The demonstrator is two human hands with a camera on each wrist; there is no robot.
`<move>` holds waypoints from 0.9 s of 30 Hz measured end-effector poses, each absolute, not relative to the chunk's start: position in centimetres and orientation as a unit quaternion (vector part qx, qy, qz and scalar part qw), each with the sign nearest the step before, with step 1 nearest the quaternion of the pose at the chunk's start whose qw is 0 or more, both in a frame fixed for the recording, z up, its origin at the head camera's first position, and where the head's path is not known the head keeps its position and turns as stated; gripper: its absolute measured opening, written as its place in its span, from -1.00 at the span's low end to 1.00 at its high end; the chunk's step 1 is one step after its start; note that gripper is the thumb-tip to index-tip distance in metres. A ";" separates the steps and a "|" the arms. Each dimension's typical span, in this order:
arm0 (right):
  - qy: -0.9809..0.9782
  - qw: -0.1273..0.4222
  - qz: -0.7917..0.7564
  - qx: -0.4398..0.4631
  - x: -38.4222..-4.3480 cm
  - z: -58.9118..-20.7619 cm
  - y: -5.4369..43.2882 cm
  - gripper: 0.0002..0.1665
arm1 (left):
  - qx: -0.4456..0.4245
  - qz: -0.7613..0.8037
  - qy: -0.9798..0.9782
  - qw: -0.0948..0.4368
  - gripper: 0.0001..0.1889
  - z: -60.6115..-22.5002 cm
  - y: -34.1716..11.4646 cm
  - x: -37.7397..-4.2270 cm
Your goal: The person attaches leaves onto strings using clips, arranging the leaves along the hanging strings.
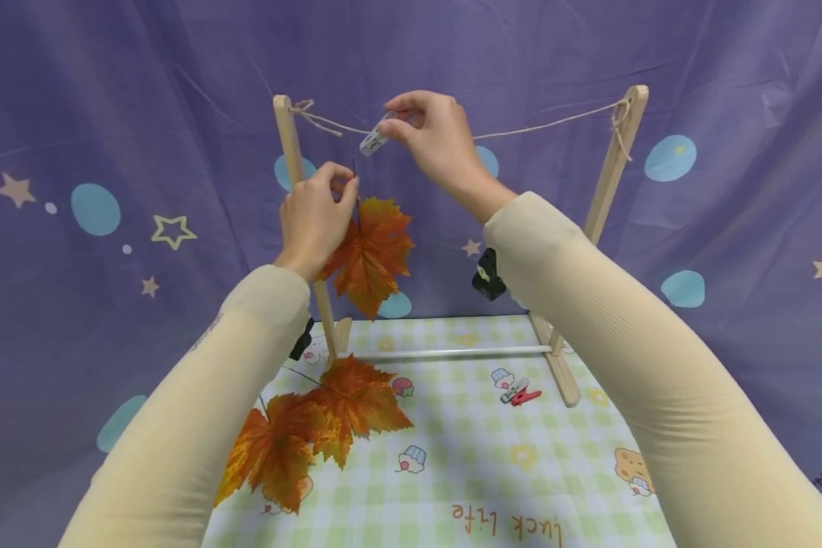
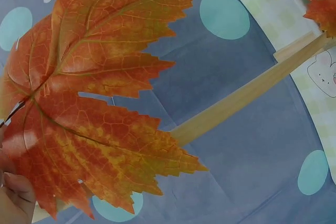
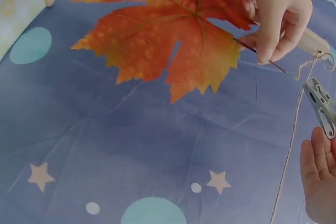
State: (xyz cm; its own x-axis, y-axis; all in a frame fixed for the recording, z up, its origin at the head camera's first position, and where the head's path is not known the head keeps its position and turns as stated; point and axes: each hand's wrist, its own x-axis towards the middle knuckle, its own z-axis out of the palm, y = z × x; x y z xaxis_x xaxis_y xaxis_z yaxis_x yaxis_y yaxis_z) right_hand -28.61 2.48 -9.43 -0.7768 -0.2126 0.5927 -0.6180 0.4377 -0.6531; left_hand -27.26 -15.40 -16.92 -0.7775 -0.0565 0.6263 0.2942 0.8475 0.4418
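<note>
My left hand (image 1: 317, 217) pinches the thin dark stem of an orange maple leaf (image 1: 371, 255), which hangs down below the fingers. In the left wrist view the leaf (image 2: 100, 87) fills much of the picture, and only part of the hand (image 2: 17, 195) shows. Up at the twine (image 1: 544, 128), my right hand (image 1: 438, 137) holds a grey clothespin (image 1: 375, 138) between thumb and fingers, its free end slanting down to the left. The right wrist view has the clothespin (image 3: 320, 106) beside the twine and the tip of the leaf's stem close to it.
Two wooden posts (image 1: 613, 171) carry the twine, with a white rod (image 1: 445, 352) joining them low down. Two more maple leaves (image 1: 356, 399) lie on the checked tablecloth (image 1: 466, 457) at the left. Near the right foot lie a grey clothespin (image 1: 514, 391) and a red clothespin (image 1: 526, 396).
</note>
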 end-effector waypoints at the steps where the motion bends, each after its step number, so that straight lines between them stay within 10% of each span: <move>1: -0.820 0.221 0.464 0.250 -28.7 -9.2 2.4 -0.60 | -0.065 -0.267 -0.904 0.328 -0.66 -16.9 -15.4 -27.2; 27: -0.863 0.202 0.403 0.227 -29.9 -6.6 -0.4 -0.64 | -0.063 -0.251 -0.907 0.334 -0.67 -18.0 -15.5 -26.6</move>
State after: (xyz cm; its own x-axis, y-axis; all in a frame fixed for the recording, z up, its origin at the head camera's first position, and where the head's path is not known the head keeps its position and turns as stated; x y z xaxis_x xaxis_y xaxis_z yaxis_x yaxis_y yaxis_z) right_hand -29.91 -0.42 -6.64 -0.8151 -0.2290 0.5322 -0.5550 0.5722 -0.6038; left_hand -26.64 -15.48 -17.98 -0.7692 -0.0522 0.6368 0.2823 0.8663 0.4121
